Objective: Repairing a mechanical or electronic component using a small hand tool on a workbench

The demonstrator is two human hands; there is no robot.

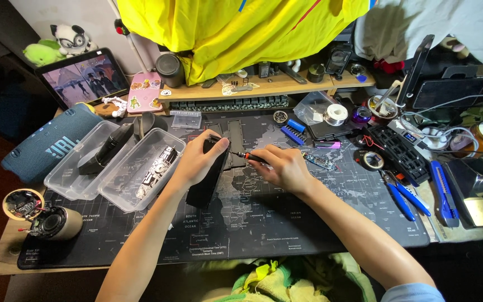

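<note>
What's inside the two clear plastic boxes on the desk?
The left box holds a long black part. The right box holds a black-and-white patterned part. Anything underneath them is hidden.

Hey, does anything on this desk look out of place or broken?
Yes: a small speaker lies on its side at the mat's left edge, its round end cap off and its insides and wires exposed.

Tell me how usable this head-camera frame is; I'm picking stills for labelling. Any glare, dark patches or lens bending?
Head view: sharp and evenly lit around the left hand and right hand; some glare on the clear plastic trays; deep shadow at the left edge and bottom corners; the wide lens bows the wooden shelf and the desk mat.
</note>
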